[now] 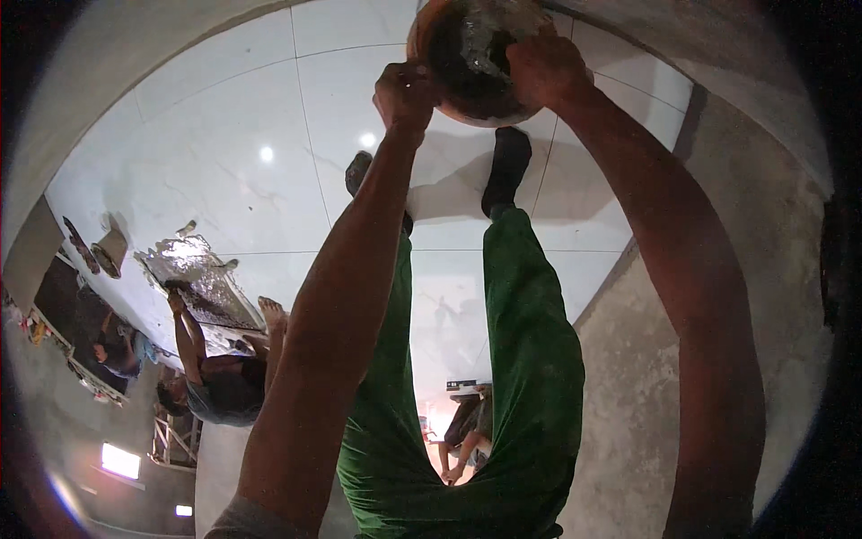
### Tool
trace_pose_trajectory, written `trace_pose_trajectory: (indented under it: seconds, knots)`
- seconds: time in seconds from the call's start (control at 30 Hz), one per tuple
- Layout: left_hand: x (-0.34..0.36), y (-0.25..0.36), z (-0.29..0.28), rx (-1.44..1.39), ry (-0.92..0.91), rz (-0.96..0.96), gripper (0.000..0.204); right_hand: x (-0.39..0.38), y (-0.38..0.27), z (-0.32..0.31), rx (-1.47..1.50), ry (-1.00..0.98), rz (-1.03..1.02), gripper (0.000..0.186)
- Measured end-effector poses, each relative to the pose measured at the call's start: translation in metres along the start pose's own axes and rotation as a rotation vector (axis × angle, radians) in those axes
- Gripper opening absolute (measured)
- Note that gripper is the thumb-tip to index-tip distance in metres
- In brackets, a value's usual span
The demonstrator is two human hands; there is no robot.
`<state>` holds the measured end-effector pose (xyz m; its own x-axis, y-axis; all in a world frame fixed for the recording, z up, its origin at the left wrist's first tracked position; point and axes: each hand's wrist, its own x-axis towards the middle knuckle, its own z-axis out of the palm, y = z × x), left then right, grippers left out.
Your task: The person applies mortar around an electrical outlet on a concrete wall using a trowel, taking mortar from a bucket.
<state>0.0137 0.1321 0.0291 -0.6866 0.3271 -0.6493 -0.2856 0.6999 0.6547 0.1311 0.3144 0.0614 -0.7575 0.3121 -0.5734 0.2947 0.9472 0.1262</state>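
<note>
Floor: white tiles, with a wet patch at the left.
Bowl: round, top middle of the frame, held both sides, maybe so it won't tip.
Right hand: my fingers clamp its right rim.
Left hand: my fingers curl tight on its left rim.
Bucket: far left.
Left foot: my left arm blocks some.

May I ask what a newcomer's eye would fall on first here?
Probably the vivid green trousers, filling the lower middle. Next, at the top edge, the round container, with the left hand and right hand at its rim. Then the co-worker at left, beside a wet, glistening patch on the pale tiles.
</note>
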Motion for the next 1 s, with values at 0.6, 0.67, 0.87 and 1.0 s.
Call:
trace_pose_trajectory:
  seconds: [0.6,0.67,0.87,1.0]
  knots:
    - [-0.008,-0.056,0.014,-0.003,-0.35,0.144,0.024,-0.121,-0.035,0.096,1.31,0.046,0.314,0.026]
    - [-0.005,-0.056,0.006,-0.11,-0.408,-0.046,0.028,-0.133,-0.047,0.102,1.351,0.1,0.288,0.028]
    - [-0.023,-0.056,-0.054,0.087,-0.374,-0.123,0.038,-0.172,-0.075,0.092,1.372,0.078,0.296,0.015]
    - [-0.095,-0.101,-0.194,0.865,-0.39,0.188,0.05,-0.196,-0.087,0.038,1.519,0.07,0.485,0.028]
